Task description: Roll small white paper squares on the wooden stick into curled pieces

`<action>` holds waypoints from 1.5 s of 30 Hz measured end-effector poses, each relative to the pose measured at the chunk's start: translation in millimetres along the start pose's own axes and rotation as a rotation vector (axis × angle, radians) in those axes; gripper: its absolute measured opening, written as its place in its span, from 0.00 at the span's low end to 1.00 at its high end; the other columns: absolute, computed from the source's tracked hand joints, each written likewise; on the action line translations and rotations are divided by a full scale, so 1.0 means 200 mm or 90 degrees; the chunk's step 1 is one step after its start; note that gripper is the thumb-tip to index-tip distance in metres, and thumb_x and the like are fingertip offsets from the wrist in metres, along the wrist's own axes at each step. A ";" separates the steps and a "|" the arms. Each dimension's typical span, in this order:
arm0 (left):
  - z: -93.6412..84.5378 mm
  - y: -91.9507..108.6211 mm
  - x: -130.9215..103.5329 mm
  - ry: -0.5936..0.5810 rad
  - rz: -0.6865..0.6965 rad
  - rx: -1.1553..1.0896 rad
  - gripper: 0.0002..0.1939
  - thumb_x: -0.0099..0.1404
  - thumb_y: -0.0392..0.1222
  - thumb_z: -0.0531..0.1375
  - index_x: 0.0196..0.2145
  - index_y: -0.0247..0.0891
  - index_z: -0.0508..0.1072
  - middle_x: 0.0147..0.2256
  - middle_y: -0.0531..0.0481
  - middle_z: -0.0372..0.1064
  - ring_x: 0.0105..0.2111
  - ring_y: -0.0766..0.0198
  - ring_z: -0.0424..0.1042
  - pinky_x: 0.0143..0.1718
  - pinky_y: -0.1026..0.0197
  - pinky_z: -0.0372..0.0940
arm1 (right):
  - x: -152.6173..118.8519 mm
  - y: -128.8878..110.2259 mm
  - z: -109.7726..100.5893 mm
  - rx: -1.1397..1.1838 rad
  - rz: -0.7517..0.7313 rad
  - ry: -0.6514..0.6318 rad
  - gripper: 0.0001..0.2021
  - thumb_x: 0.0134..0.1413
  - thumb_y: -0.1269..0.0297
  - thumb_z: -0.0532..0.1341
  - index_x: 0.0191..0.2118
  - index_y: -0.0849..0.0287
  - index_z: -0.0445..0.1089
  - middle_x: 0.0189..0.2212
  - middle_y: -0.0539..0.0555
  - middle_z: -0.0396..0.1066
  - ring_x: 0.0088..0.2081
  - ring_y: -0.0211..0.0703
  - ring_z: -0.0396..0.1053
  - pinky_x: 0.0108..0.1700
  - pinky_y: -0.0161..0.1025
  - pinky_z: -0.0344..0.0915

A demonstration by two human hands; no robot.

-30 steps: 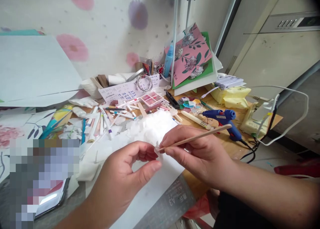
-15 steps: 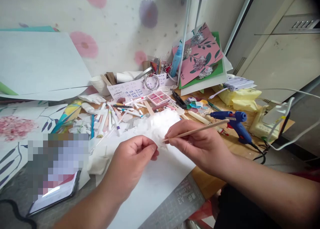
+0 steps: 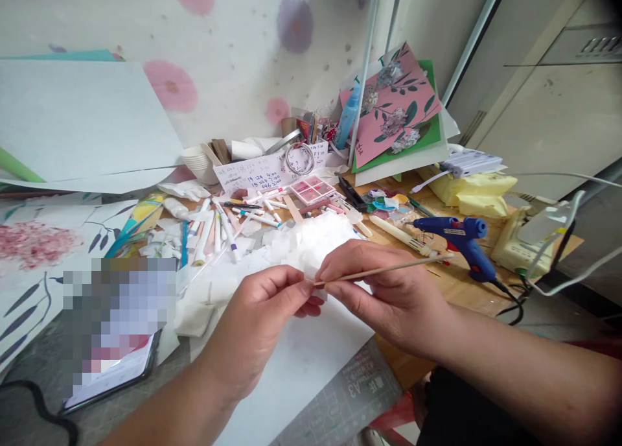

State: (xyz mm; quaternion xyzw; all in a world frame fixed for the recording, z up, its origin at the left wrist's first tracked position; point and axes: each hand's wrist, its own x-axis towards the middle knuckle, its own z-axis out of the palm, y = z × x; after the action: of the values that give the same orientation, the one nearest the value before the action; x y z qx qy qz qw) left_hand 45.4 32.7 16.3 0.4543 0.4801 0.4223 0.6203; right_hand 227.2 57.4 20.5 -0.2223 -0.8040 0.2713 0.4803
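My right hand (image 3: 383, 297) is closed in a pinch around a thin wooden stick (image 3: 389, 269), which slants up to the right across the fingers. At the stick's left tip, my left hand (image 3: 272, 310) pinches with thumb and forefinger on a small piece of thin white paper (image 3: 322, 294), mostly hidden by the fingers. The fingertips of both hands nearly meet. Just behind them lies a heap of thin white paper pieces (image 3: 323, 232). Under both hands a large white sheet (image 3: 291, 368) is spread over a grey cutting mat (image 3: 357, 387).
A blue glue gun (image 3: 451, 229) lies at right with its cable. Several markers (image 3: 226, 229) and a pink palette (image 3: 312, 189) lie behind the hands. A phone (image 3: 116, 375), partly blurred out, is at left. A pink flower card (image 3: 396, 109) leans at the back.
My left fingers have come right to the stick's tip and pinch there, closing the small gap between the hands. The stick has tilted slightly flatter. The view has shifted a little.
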 end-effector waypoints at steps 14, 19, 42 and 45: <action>0.00 -0.03 -0.02 -0.012 -0.002 0.009 0.10 0.66 0.41 0.61 0.27 0.41 0.76 0.27 0.55 0.73 0.32 0.62 0.71 0.39 0.58 0.64 | -0.05 0.02 0.00 0.310 0.214 0.117 0.02 0.56 0.69 0.66 0.33 0.60 0.73 0.30 0.51 0.74 0.32 0.39 0.77 0.36 0.37 0.75; -0.01 -0.04 0.00 0.010 0.001 0.024 0.10 0.65 0.42 0.61 0.26 0.41 0.75 0.27 0.54 0.73 0.33 0.60 0.72 0.40 0.55 0.65 | -0.06 0.04 -0.01 0.333 0.228 0.155 0.05 0.56 0.66 0.68 0.32 0.60 0.74 0.30 0.52 0.75 0.31 0.38 0.77 0.34 0.35 0.76; -0.17 0.02 0.13 0.152 0.209 0.667 0.11 0.63 0.45 0.58 0.38 0.45 0.80 0.38 0.48 0.79 0.38 0.51 0.74 0.39 0.56 0.63 | 0.02 0.23 -0.08 0.242 0.398 0.153 0.06 0.47 0.65 0.68 0.28 0.62 0.73 0.28 0.53 0.75 0.32 0.39 0.73 0.35 0.39 0.70; -0.17 0.01 0.13 0.116 0.228 0.695 0.17 0.65 0.45 0.56 0.49 0.48 0.78 0.45 0.48 0.78 0.43 0.49 0.75 0.43 0.55 0.64 | 0.04 0.22 -0.05 0.247 0.380 0.133 0.07 0.47 0.64 0.69 0.30 0.62 0.74 0.34 0.55 0.77 0.34 0.40 0.72 0.37 0.40 0.70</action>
State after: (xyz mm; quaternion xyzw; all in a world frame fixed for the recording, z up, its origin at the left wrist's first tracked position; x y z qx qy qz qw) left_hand 16.1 63.6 8.5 0.7443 0.5954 0.2491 0.1714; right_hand 236.3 97.4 0.5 -0.3782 -0.5837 0.5228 0.4929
